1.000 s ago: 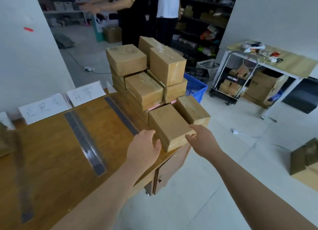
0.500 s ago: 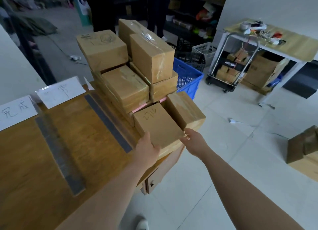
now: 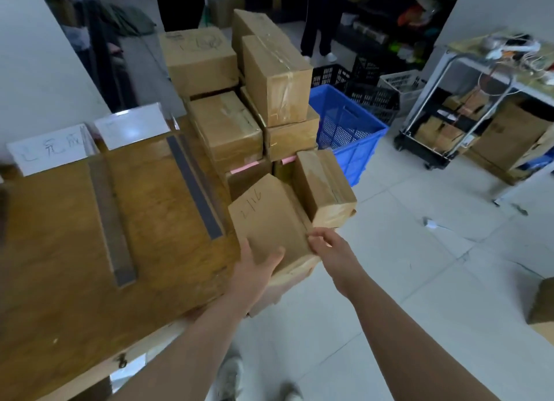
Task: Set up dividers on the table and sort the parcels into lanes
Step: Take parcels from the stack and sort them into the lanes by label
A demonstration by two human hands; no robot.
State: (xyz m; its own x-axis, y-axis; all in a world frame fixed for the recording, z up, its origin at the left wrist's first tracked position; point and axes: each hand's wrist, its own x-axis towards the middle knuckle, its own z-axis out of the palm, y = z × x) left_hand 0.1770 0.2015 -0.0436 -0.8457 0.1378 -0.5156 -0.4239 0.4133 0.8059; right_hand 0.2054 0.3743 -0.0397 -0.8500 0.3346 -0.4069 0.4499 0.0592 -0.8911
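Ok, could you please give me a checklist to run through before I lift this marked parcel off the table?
1. Both hands on the marked parcel: ok; left hand grips its near corner, right hand pinches its right edge.
2. Hold firm enough to lift: cannot tell.
3. Neighbouring parcel free of it: not ok; it lies right against it, near the table edge.
4. Dividers laid: ok; two dark strips lie flat on the table.
5. Label cards standing: ok.
6. Correct lane for this parcel: cannot tell.

The front parcel [image 3: 269,223] reads "2116"; the left white card [image 3: 51,148] reads "已完成".
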